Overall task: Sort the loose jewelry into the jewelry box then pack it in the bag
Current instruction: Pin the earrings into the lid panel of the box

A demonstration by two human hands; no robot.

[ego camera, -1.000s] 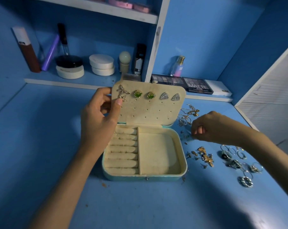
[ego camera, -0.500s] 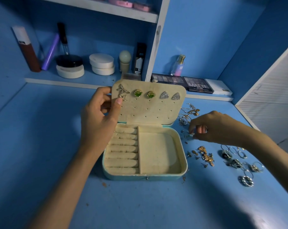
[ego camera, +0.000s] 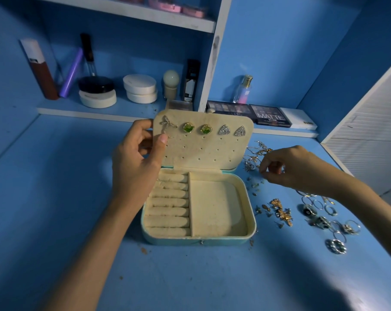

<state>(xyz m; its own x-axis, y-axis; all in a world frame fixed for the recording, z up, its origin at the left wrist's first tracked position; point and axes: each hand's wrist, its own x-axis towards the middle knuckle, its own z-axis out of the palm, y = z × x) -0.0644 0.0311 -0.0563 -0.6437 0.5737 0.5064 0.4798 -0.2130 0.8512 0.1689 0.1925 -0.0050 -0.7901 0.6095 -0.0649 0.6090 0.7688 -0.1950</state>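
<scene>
on the blue desk [ego camera: 55, 198], head view: the person's left hand [ego camera: 136, 162] is gripping the left edge of the jewelry box [ego camera: 199, 241] lid [ego camera: 203, 153], thumb pressing by the butterfly earring [ego camera: 167, 126]. right hand [ego camera: 288, 167] is pinching down at the loose jewelry [ego camera: 279, 212] right of the box, can't tell if it's got anything. risk imo: tiny studs slipping from that pinch, or tangled chains dragging neighbours along.
</scene>
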